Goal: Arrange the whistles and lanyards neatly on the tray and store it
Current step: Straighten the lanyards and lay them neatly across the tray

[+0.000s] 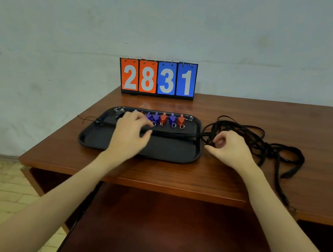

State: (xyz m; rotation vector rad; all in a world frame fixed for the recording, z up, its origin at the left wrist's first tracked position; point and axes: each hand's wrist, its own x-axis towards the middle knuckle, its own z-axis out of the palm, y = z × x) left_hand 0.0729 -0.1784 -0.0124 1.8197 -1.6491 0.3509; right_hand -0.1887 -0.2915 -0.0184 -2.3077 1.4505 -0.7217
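Note:
A black tray (159,149) lies on the wooden desk. Along its far rim stands a row of several whistles, blue (172,118) and red (181,120), each with a small metal ring. A black lanyard (173,134) lies stretched across the tray from left to right. My left hand (128,136) rests flat on that lanyard over the tray, fingers spread, hiding some whistles at the left. My right hand (231,148) is just off the tray's right edge, its fingers pinched on lanyard strands. A tangled pile of black lanyards (262,144) sprawls on the desk to the right.
A flip scoreboard (157,77) reading 2831 stands against the wall behind the tray. The desk (176,176) ends close to my body, with a dark open recess below. One lanyard strand (282,191) trails toward the front right edge. Tiled floor lies to the left.

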